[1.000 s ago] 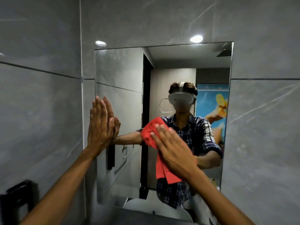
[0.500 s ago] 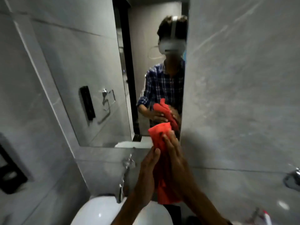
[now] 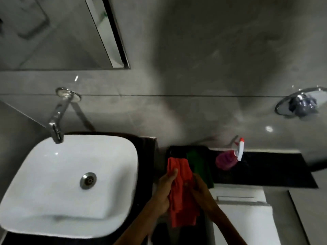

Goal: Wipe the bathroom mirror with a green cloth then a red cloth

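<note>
The red cloth (image 3: 181,195) hangs bunched between both my hands, low in the head view, just right of the basin. My left hand (image 3: 165,190) grips its left side with the thumb on top. My right hand (image 3: 201,190) holds its right side. The green cloth (image 3: 200,163) lies on the black ledge behind the red one, partly covered by it. Only the lower right corner of the mirror (image 3: 53,41) shows at the top left.
A white basin (image 3: 35,183) sits at lower left under a chrome wall tap (image 3: 57,119). A pink spray bottle (image 3: 228,159) with a white and red nozzle lies on the black ledge (image 3: 274,170). A chrome fitting (image 3: 300,103) is on the wall at right.
My view has dropped from the mirror to the basin and ledge. My left hand left the glass and joined the right on the red cloth, which came down off the mirror.
</note>
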